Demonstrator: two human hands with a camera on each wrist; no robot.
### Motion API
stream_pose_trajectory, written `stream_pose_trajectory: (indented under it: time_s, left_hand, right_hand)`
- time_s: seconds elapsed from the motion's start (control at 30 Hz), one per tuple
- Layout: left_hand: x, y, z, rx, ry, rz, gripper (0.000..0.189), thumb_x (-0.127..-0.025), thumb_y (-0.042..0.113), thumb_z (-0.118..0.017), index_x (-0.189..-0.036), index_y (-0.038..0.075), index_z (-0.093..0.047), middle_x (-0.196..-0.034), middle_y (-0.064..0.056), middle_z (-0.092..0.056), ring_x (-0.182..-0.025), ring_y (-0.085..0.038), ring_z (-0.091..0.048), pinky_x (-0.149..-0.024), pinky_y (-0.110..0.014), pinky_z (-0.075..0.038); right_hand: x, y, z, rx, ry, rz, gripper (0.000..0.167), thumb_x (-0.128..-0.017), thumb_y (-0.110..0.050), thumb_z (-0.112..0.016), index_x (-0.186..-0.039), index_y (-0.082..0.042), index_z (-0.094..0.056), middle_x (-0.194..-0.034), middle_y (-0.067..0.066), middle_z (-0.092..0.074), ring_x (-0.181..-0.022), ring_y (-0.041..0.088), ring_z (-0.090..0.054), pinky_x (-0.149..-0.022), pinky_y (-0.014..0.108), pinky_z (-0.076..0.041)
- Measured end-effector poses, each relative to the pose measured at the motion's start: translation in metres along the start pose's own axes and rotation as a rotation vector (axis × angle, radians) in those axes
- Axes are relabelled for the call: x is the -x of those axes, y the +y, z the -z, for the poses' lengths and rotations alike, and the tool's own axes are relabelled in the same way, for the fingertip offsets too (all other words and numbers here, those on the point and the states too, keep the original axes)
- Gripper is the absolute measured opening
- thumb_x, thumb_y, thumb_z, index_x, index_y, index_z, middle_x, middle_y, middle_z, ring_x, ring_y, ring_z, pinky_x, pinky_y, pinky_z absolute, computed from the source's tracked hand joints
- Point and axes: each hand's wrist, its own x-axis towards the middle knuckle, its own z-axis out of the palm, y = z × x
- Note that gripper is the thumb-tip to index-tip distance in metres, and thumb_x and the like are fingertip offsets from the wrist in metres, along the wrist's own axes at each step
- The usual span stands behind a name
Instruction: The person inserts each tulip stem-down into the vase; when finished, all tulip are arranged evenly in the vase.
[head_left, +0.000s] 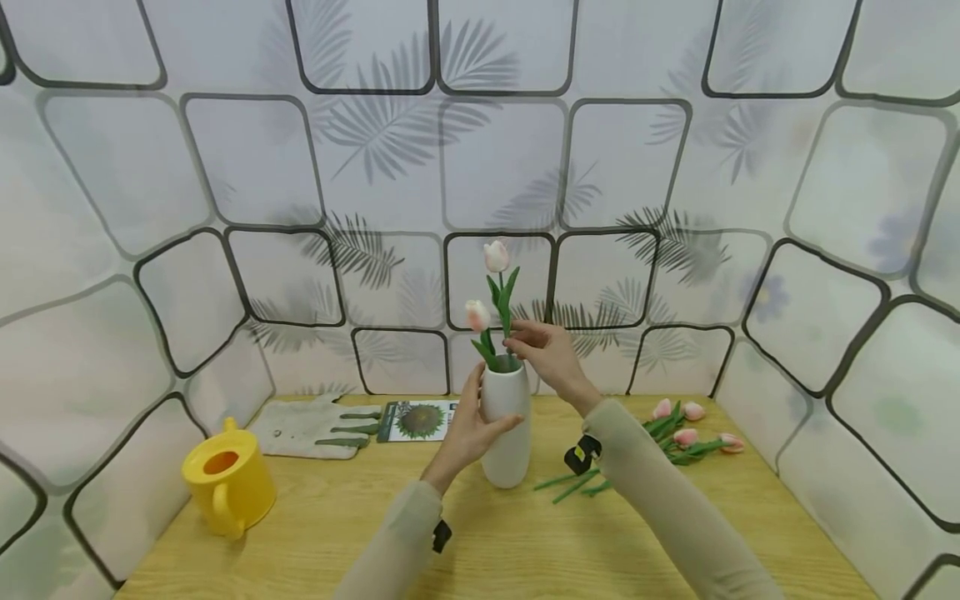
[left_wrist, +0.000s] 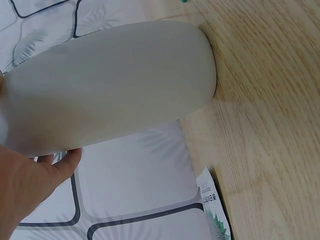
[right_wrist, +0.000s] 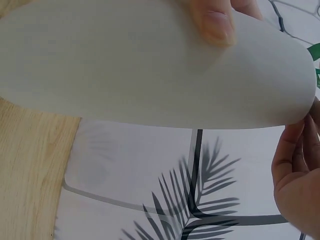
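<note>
A tall white vase [head_left: 507, 446] stands upright on the table, its side filling much of both wrist views. My left hand [head_left: 472, 427] grips it from the left, thumb across the front, as the right wrist view also shows. Two pale pink artificial tulips rise from its mouth: a shorter tulip [head_left: 477, 317] leans left and a taller tulip [head_left: 496, 257] stands behind it. At the rim, my right hand [head_left: 550, 357] pinches the taller one's stem between thumb and fingers. The stems' lower ends are hidden inside the vase.
Several more pink tulips [head_left: 687, 438] lie on the table at right, stems pointing toward the vase. On the left are a yellow watering can [head_left: 251, 487], grey-green gloves [head_left: 311, 425] and a seed packet [head_left: 420, 421]. Patterned cloth walls [head_left: 390, 292] enclose the table's back and sides.
</note>
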Motion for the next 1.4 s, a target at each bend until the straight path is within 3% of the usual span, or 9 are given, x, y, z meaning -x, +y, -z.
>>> stream_pose_trajectory:
  time_s: [0.2,0.43,0.67,0.93,1.2,1.4]
  left_hand:
    - [-0.012,-0.038,-0.006,-0.018,0.021,-0.004,0.101,-0.084,0.031,-0.079,-0.158,0.017,-0.012,-0.151,-0.013,-0.035,-0.13,-0.032,-0.045,-0.098,-0.055,-0.046]
    - [-0.014,-0.038,-0.006,-0.014,0.019,0.0,0.1,-0.084,0.027,-0.079,-0.158,0.021,-0.012,-0.152,-0.012,-0.035,-0.13,-0.031,-0.044,-0.099,-0.056,-0.045]
    - [-0.015,-0.037,-0.008,-0.01,0.012,-0.002,0.098,-0.085,0.015,-0.077,-0.158,0.01,-0.011,-0.15,-0.021,-0.034,-0.13,-0.038,-0.044,-0.098,-0.059,-0.044]
    - [-0.014,-0.037,-0.007,0.003,0.014,-0.018,0.098,-0.085,0.023,-0.078,-0.157,0.017,-0.013,-0.15,-0.014,-0.036,-0.13,-0.032,-0.045,-0.1,-0.056,-0.044]
    - [-0.014,-0.039,-0.007,0.0,0.021,-0.007,0.102,-0.082,0.027,-0.08,-0.158,0.014,-0.013,-0.153,-0.014,-0.034,-0.132,-0.032,-0.043,-0.102,-0.056,-0.043]
    - [-0.014,-0.039,-0.008,0.01,0.026,-0.003,0.102,-0.081,0.025,-0.081,-0.157,0.016,-0.014,-0.152,-0.012,-0.035,-0.132,-0.031,-0.043,-0.102,-0.055,-0.043]
  right_hand:
    - [0.001,0.004,-0.004,0.019,-0.022,0.019,0.039,-0.092,-0.017,-0.07,-0.129,-0.006,-0.065,-0.116,0.018,-0.07,-0.109,0.03,-0.067,-0.095,0.044,-0.053]
    - [0.002,0.004,-0.003,-0.019,-0.026,0.041,0.038,-0.091,-0.017,-0.071,-0.127,-0.005,-0.066,-0.122,0.017,-0.068,-0.111,0.028,-0.066,-0.095,0.039,-0.053]
    - [0.002,0.009,-0.001,-0.074,0.009,0.035,0.034,-0.092,-0.011,-0.069,-0.125,-0.004,-0.067,-0.121,0.018,-0.068,-0.111,0.027,-0.066,-0.097,0.036,-0.052]
    - [0.005,0.011,0.007,-0.124,-0.008,-0.01,0.037,-0.093,-0.01,-0.067,-0.129,-0.002,-0.063,-0.126,0.021,-0.065,-0.112,0.025,-0.066,-0.098,0.035,-0.051]
    - [0.014,0.021,0.017,-0.19,0.001,-0.006,0.038,-0.094,-0.006,-0.065,-0.13,0.005,-0.059,-0.125,0.028,-0.062,-0.101,0.012,-0.069,-0.086,0.032,-0.057]
    - [0.022,0.032,0.025,-0.192,0.034,-0.05,0.038,-0.093,-0.008,-0.067,-0.127,0.007,-0.061,-0.119,0.022,-0.068,-0.091,0.006,-0.069,-0.082,0.033,-0.058]
